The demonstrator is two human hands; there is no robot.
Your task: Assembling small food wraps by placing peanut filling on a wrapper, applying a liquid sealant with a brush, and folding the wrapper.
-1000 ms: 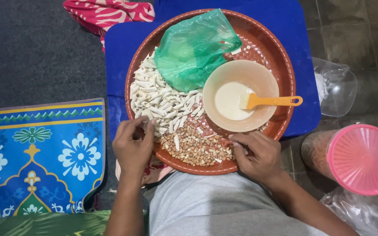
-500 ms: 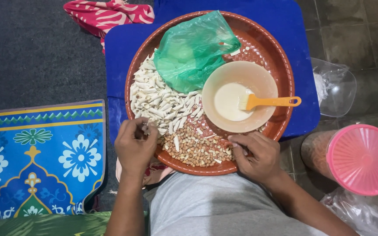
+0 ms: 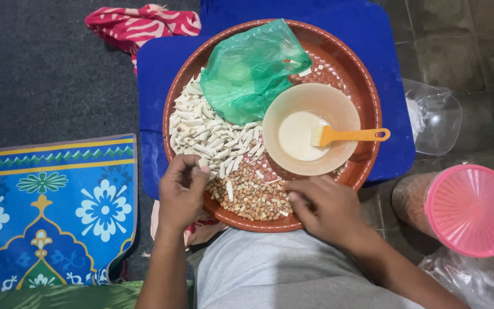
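Small pale rolled pastry piece (image 3: 202,164) sitting pinched at the fingertips of the left hand (image 3: 181,191), right at the near-left rim of the round brown tray (image 3: 367,86). Looking light, soft and easily crushed, probably a little tacky; best taken by the middle with fingertips only, no squeeze. Left fingers (image 3: 188,171) curling in tight around the piece, thumb side closing against it; grip mostly hidden by the knuckles.

Right hand (image 3: 327,209) resting at the near edge of the tray, fingers bunched downward over the heap of peanuts (image 3: 250,197), tips touching or just above them; cannot tell whether anything is pinched there.

Heap of finished white rolls (image 3: 207,129) lying along the left side of the tray, just beyond the left hand. Green plastic bag (image 3: 250,68) slumping across the far part. Beige bowl (image 3: 310,129) of pale paste standing right of centre, orange brush (image 3: 347,136) leaning in it, handle pointing right.

Tray sitting on a blue board (image 3: 384,40). Pink-lidded tub (image 3: 470,209) standing to the right on the floor, patterned blue mat (image 3: 52,212) to the left, red striped cloth (image 3: 141,23) beyond.
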